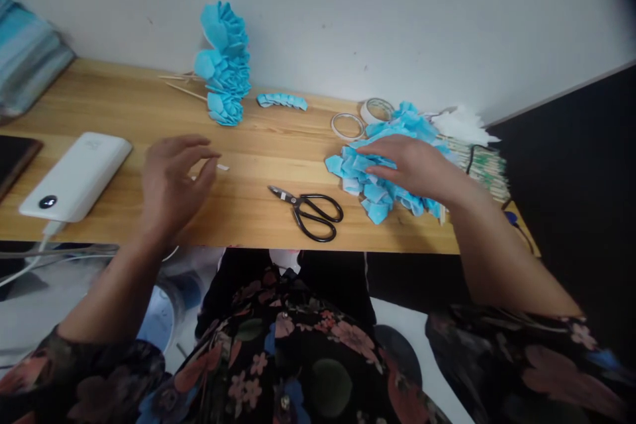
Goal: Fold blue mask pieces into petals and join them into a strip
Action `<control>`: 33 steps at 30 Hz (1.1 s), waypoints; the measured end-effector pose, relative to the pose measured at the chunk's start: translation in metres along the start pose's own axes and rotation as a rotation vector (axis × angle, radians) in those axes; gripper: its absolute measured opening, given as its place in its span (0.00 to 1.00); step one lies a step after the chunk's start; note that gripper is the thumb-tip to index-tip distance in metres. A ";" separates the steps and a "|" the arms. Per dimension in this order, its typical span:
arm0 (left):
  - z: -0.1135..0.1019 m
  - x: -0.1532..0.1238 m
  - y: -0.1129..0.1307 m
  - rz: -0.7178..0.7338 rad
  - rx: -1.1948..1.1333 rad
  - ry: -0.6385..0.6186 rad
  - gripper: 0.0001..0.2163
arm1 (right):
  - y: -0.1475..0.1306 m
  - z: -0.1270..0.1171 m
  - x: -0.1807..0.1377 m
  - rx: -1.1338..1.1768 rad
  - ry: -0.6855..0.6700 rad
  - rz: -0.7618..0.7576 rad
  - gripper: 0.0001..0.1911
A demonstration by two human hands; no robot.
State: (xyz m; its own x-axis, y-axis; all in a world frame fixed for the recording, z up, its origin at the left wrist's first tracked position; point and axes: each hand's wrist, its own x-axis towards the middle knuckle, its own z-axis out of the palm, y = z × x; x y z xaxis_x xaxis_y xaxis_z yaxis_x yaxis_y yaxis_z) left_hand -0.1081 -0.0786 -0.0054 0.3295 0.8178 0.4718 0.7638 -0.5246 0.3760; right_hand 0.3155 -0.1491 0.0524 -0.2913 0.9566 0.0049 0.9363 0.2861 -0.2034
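My left hand (173, 179) hovers over the left part of the table, fingers half bent and apart from the thumb, with nothing visible in it. A small white scrap (223, 167) lies by its fingertips. Over a heap of blue paper petals (377, 195) is my right hand (415, 164), its thumb and fingers apart at the top of the heap. Whether it touches a petal I cannot tell. Between the hands lie black-handled scissors (305, 209), blades pointing left. Behind them a short row of folded blue petals (281, 101) rests near the wall.
Blue paper flowers (226, 73) on thin sticks lie at the back. Two tape rolls (348, 126) sit behind the heap, with a bundle of sticks (481, 169) to its right. A white power bank (77, 175) with a cable is at left, beside a dark phone-like object (14, 162).
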 end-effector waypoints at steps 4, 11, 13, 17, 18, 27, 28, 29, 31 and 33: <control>0.010 0.022 0.045 0.182 -0.135 -0.223 0.13 | -0.004 0.015 -0.017 -0.044 0.073 0.036 0.27; 0.072 0.061 0.112 0.489 -0.157 -0.610 0.22 | -0.002 0.047 -0.025 0.050 0.391 0.280 0.20; 0.089 0.065 0.125 0.528 -0.174 -0.653 0.22 | 0.007 0.050 -0.025 0.217 0.601 0.363 0.17; 0.107 0.069 0.144 0.533 -0.221 -0.681 0.20 | 0.025 0.049 -0.024 0.698 0.857 0.491 0.13; 0.108 0.071 0.148 0.512 -0.236 -0.638 0.19 | 0.027 0.049 -0.023 0.801 0.873 0.515 0.13; 0.132 0.081 0.208 0.326 -0.631 -0.511 0.16 | 0.013 0.057 -0.025 1.068 0.962 0.524 0.15; 0.136 0.080 0.216 0.297 -0.645 -0.554 0.17 | 0.009 0.057 -0.025 1.096 0.970 0.543 0.14; 0.138 0.080 0.222 0.267 -0.641 -0.593 0.16 | 0.006 0.057 -0.024 1.120 0.975 0.560 0.14; 0.140 0.080 0.232 0.215 -0.620 -0.656 0.13 | 0.000 0.057 -0.025 1.137 0.975 0.574 0.14; 0.139 0.082 0.236 0.177 -0.610 -0.704 0.09 | -0.001 0.058 -0.027 1.105 0.967 0.559 0.15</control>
State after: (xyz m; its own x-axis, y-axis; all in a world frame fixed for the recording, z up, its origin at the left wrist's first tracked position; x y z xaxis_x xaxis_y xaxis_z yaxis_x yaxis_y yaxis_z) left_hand 0.1767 -0.1026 0.0114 0.8238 0.5650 0.0470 0.3148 -0.5247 0.7909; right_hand 0.3108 -0.1785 -0.0039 0.6658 0.7190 0.1994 0.1513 0.1316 -0.9797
